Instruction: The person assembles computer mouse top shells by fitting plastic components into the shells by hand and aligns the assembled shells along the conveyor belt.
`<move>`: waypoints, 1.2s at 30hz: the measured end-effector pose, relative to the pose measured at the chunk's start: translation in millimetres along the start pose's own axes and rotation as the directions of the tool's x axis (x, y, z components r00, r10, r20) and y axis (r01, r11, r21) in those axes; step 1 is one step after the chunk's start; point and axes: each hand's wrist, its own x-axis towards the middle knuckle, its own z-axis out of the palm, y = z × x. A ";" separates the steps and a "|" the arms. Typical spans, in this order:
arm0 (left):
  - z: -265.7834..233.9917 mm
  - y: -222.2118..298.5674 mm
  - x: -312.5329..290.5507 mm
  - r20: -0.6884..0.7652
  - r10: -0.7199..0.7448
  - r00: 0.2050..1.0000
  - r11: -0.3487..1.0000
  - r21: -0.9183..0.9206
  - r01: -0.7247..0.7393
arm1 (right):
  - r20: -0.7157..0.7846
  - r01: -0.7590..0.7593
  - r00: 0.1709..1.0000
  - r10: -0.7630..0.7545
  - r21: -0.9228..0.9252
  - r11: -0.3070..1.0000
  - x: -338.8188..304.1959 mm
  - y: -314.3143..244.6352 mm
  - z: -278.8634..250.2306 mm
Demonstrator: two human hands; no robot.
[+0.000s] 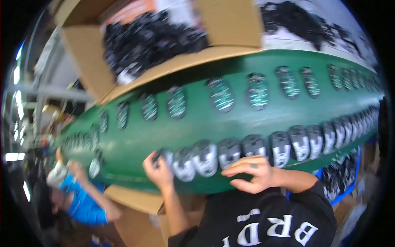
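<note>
A near row of black and silver oval shells, looking like computer mouse housings, runs along the green belt surface [181, 131]. My left hand [159, 172] has its fingers closed at the row's left end, around a blurred shell [165, 155]. Beside it stand two more shells, a silver-fronted shell [184, 164] and a larger shell [205, 158]. My right hand [252, 175] lies over the near edge of the row, fingers stretched out and thumb apart, holding nothing visible. Closest to its fingertips is another shell [229, 153]; the hand partly hides the shell [254, 145] right of that.
A far row of dark oval bases with green circuit boards includes one base [176, 102]. Beyond is a cardboard box [230, 24] of black parts [148, 41]. A blue crate [357, 175] stands low right. At left, a person in blue [84, 203] reaches to the belt.
</note>
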 end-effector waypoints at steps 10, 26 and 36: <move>-1.7 -3.5 -6.7 0.178 0.314 0.933 0.784 0.506 -0.360 | -0.355 -0.185 0.904 0.237 0.175 0.967 72.1 46.6 -118.9; 3.2 13.2 -3.8 0.181 0.356 0.917 0.887 0.244 -0.393 | -0.553 -0.559 0.829 0.082 -0.817 0.144 161.2 196.1 -264.0; -1.9 15.8 -5.5 0.044 0.428 0.903 0.901 0.055 -0.430 | -0.409 -0.412 0.911 0.057 -0.909 0.066 154.0 178.1 -261.2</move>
